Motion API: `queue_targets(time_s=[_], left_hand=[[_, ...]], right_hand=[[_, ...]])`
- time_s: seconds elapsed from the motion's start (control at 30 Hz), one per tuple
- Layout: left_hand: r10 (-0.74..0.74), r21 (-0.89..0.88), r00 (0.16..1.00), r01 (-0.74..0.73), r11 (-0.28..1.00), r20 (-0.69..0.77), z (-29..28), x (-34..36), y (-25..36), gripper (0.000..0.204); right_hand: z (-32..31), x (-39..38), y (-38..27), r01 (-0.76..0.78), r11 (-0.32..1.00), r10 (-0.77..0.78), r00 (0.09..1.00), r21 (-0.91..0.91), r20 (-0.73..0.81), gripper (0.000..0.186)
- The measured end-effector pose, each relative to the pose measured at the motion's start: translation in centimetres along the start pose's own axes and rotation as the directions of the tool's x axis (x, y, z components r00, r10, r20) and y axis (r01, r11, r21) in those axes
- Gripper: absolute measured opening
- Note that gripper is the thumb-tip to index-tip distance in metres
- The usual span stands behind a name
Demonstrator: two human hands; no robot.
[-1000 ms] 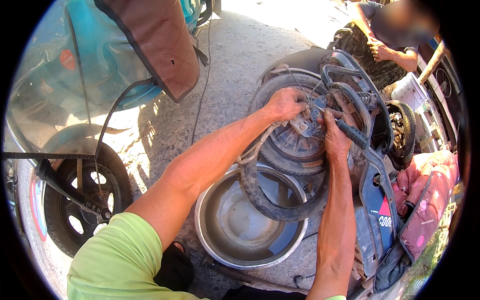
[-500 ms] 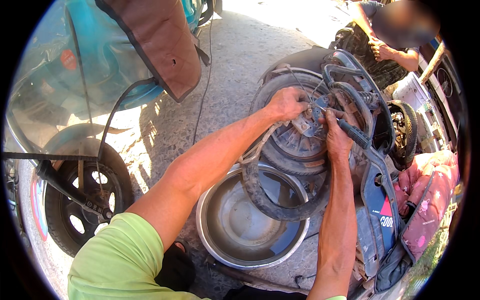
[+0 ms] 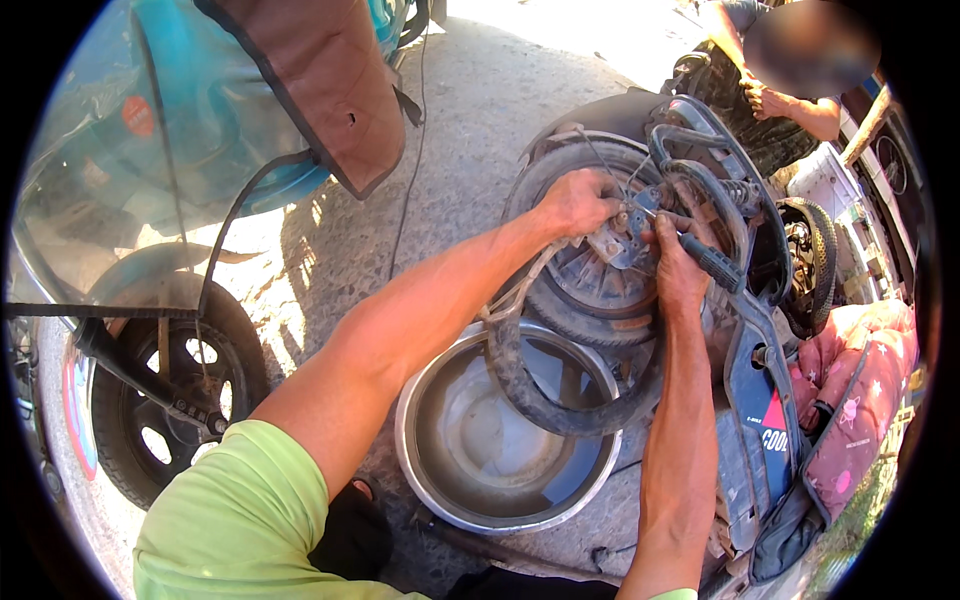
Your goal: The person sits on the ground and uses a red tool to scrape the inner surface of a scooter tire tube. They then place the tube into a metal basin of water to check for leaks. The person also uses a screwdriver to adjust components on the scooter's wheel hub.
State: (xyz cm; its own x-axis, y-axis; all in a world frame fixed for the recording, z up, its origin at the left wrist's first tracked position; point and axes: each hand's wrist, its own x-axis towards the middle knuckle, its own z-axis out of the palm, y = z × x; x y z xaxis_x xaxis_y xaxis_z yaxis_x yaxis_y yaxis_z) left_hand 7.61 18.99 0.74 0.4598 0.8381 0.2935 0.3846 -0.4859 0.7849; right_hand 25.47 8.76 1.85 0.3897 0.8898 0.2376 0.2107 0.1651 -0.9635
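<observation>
A scooter's rear wheel point(image 3: 590, 315) lies tilted, with a metal bracket point(image 3: 610, 240) at its hub. My left hand point(image 3: 582, 200) is pinched at the hub near thin cables; what its fingertips hold is too small to make out. My right hand point(image 3: 677, 262) grips a screwdriver point(image 3: 715, 263) with a dark handle, its shaft pointing into the hub beside my left fingers. A dusty inner tube point(image 3: 530, 400) hangs from the wheel over a steel basin point(image 3: 435, 501) of murky water.
A person point(image 3: 785, 125) sits at upper right, hands together. A teal vehicle point(image 3: 230, 95) with clear cover, brown flap point(image 3: 310, 80) and black wheel point(image 3: 120, 420) stands left. Right are a pale container point(image 3: 820, 175), a spare tire point(image 3: 820, 265) and a pink quilt point(image 3: 860, 380).
The view has shifted very slightly. My left hand has edged a little along at the hub; both hands keep the same grips.
</observation>
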Motion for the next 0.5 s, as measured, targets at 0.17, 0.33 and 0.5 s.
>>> queue_targets(time_s=[0.17,0.33,0.5], left_hand=[[-0.010,0.087,0.998,0.015,0.996,-0.058,0.3,0.1,0.2,0.032],[-0.002,0.148,0.998,0.012,0.989,-0.068,0.6,-1.1,0.3,0.043],[0.192,0.169,0.964,-0.162,0.972,-0.183,-0.5,-3.6,-3.4,0.052]], right_hand=[[-0.5,-0.1,-0.5,-0.049,0.996,0.047,0.999,0.079,0.022,0.023],[-3.5,-5.3,-2.6,-0.134,0.976,0.126,0.990,0.169,0.056,0.024],[-8.4,-16.8,-4.2,-0.229,0.971,0.203,0.939,0.065,0.278,0.025]])
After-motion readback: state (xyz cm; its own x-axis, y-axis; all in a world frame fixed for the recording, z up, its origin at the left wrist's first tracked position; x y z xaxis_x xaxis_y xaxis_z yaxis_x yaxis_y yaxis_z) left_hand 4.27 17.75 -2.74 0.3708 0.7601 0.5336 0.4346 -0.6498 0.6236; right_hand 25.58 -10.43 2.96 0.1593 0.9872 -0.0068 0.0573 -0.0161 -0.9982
